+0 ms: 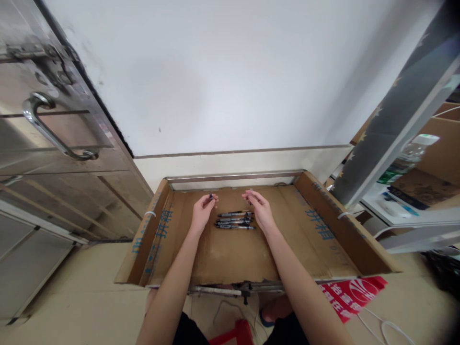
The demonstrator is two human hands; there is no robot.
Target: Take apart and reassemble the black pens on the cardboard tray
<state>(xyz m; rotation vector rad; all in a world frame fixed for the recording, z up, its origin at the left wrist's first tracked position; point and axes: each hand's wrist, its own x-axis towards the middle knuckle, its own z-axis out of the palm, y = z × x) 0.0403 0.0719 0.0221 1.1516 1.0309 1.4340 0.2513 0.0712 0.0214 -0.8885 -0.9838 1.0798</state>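
Note:
Several dark pens [235, 220] lie side by side in a small row on a flattened cardboard sheet [223, 254]. My left hand [202, 209] hovers just left of the row, fingers pinched on a small dark pen part [211, 196]. My right hand [258, 205] is just right of the row, fingers curled together near the pens' far ends; whether anything is between them is hidden.
The cardboard sheet has raised side flaps [341, 225] with blue print and rests on a metal frame [233, 176] against a white wall. A metal door with a handle [53, 129] stands at left. Shelving with a plastic bottle [409, 158] is at right. A red stool [235, 333] sits below.

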